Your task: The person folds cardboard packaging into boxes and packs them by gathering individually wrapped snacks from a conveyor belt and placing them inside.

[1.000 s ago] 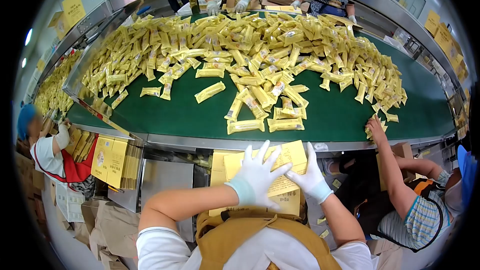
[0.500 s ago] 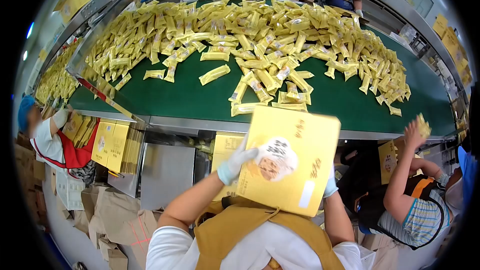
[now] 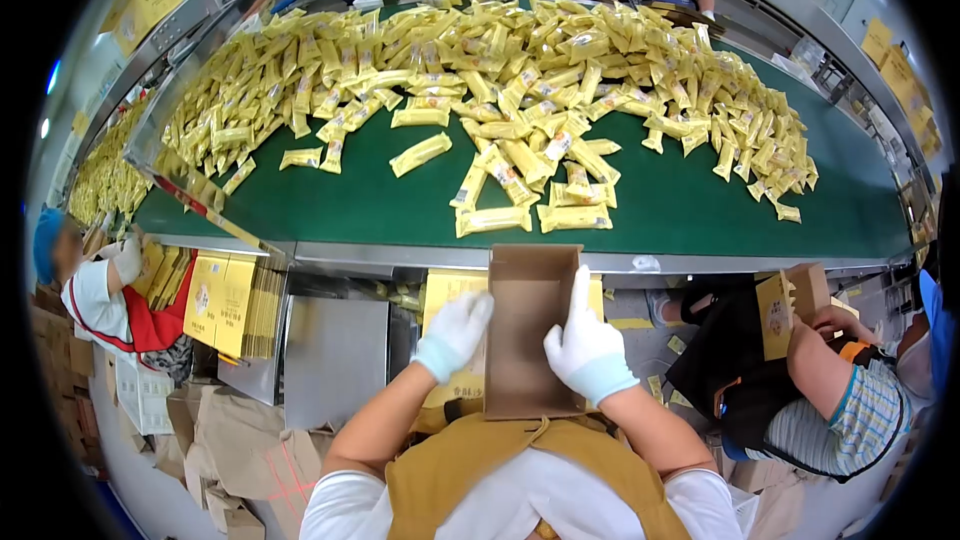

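An opened cardboard box stands in front of my chest, its plain brown inside facing up toward me. No contents show in it. My gloved left hand grips its left side with the fingers together. On the right side, my gloved right hand holds the wall, index finger stretched along the edge. Beyond the box, yellow wrapped snack packs lie on the green conveyor belt; the closest ones rest just past the box's far end. Yellow printed cardboard shows beneath my left hand.
A big heap of yellow packs covers the belt's far side. The metal belt edge runs ahead of me. Co-workers stand left, right and opposite. Stacked flat yellow cartons and a metal panel are at left.
The flat yellow carton has become an opened box with its brown inside showing. Both hands now hold its sides. The co-worker at right has lowered an arm from the belt to a box.
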A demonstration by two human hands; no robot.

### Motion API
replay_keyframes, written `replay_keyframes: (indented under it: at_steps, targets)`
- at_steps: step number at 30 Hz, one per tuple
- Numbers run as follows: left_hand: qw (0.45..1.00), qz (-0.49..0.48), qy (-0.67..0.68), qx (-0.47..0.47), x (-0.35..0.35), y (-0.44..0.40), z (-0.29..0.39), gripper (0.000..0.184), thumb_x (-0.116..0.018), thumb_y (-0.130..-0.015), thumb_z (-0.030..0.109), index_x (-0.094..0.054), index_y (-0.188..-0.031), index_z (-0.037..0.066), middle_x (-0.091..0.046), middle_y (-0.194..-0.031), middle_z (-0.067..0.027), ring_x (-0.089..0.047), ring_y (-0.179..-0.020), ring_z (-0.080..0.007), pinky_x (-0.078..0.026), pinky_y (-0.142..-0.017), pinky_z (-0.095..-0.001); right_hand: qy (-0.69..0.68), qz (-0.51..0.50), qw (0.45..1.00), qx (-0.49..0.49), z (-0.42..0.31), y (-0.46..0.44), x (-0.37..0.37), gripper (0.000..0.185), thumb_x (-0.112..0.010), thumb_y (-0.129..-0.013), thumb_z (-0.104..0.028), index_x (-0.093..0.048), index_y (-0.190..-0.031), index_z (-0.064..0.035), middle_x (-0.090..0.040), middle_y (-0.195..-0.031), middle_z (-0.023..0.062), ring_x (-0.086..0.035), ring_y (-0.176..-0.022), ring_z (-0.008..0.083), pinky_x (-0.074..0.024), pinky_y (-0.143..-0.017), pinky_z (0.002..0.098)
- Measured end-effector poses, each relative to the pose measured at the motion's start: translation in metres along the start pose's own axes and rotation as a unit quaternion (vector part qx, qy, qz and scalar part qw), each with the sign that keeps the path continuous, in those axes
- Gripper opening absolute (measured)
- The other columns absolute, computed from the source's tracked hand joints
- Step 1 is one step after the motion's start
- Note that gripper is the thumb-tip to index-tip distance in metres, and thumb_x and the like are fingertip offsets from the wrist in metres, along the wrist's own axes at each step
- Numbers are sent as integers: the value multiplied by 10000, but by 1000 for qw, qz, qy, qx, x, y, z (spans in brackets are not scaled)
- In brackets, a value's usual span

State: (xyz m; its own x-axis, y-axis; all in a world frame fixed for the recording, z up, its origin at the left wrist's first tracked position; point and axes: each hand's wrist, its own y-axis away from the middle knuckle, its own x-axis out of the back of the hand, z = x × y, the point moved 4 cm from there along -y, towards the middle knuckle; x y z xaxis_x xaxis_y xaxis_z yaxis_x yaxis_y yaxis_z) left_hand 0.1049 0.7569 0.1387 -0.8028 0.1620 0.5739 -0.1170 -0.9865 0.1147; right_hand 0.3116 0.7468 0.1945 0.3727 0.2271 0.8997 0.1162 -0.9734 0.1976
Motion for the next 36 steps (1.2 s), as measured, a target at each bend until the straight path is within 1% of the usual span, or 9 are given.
replay_keyframes:
  at_steps: [4, 7, 8, 11, 12, 17, 24, 31, 36]
  targets:
    - [974, -171, 12, 147, 23, 5, 9, 517, -474, -1022, 401, -593, -1248, -49, -682, -1113, -257, -644, -1075, -379, -487, -947, -398, -103, -51, 993, -29, 28, 3, 6, 797, -533, -941, -170, -74, -1564, 24, -670, -969, 337, -659, -794, 500, -530, -745, 563]
    - [971, -129, 180, 92, 19, 9, -39, 488, -485, -1033, 326, -531, -1333, -56, -664, -1173, -235, -638, -1096, -337, -482, -974, -386, -334, 6, 942, -34, 62, 2, 1, 706, -480, -995, -120, -103, -1576, 15, -487, -1419, 327, -565, -1267, 406, -456, -1035, 402]
    - [977, -68, 187, 81, 11, 9, -52, 491, -486, -1034, 305, -496, -1369, -53, -649, -1203, -235, -627, -1120, -326, -473, -993, -387, -350, 132, 923, 88, 93, -4, -32, 678, -483, -1010, -178, -152, -1596, -97, -571, -1316, 321, -612, -1165, 442, -501, -967, 422]
    - [988, 136, 66, 19, -46, 13, -106, 529, -459, -1043, 232, -357, -1496, -22, -547, -1359, -236, -558, -1232, -324, -418, -1074, -396, -366, 36, 929, -44, 112, -5, -86, 603, -466, -1012, -157, -257, -1571, -78, -505, -1398, 309, -566, -1230, 415, -453, -1022, 411]
    - [978, 78, 154, 117, -52, 10, -81, 544, -492, -1014, 174, -349, -1501, -24, -493, -1408, -246, -482, -1303, -393, -376, -1118, -414, -331, 15, 943, -28, 118, -13, -117, 581, -472, -1004, -146, -305, -1555, -68, -503, -1395, 302, -548, -1240, 417, -437, -1038, 420]
    - [924, 226, -181, -249, -21, -90, -50, 552, -656, -889, 139, -503, -1413, 64, -521, -1370, -191, -462, -1291, -427, -380, -1087, -530, -28, 262, 959, 105, 105, -114, -51, 511, -599, -933, -219, -500, -1418, -93, -496, -1355, 209, -439, -1285, 425, -315, -1099, 547]
    - [908, 2, -392, -146, -16, -229, -2, 733, -683, -752, 651, -582, -1357, 250, -451, -1491, -112, -240, -1464, -427, -147, -1097, -757, 74, 139, 977, 146, 83, -269, -31, 545, -673, -840, -544, -621, -1299, -254, -420, -1501, 177, -270, -1395, 558, -221, -1127, 665]
    - [918, 73, -385, -59, 25, -256, -43, 704, -668, -769, 646, -615, -1341, 239, -457, -1495, -87, -209, -1485, -414, -189, -1118, -724, 70, 234, 970, 10, 109, -292, -31, 483, -691, -828, -499, -638, -1231, -239, -421, -1487, 194, -437, -1279, 478, -374, -993, 608]
    - [885, -29, -437, -157, 25, -204, -54, 962, -599, -762, 756, -366, -1547, 251, -301, -1603, -122, -169, -1493, -434, -62, -1153, -711, 68, 194, 978, 30, 116, -253, -30, 686, -688, -818, -537, -526, -1386, -189, -365, -1485, 285, -506, -1191, 434, -405, -960, 532]
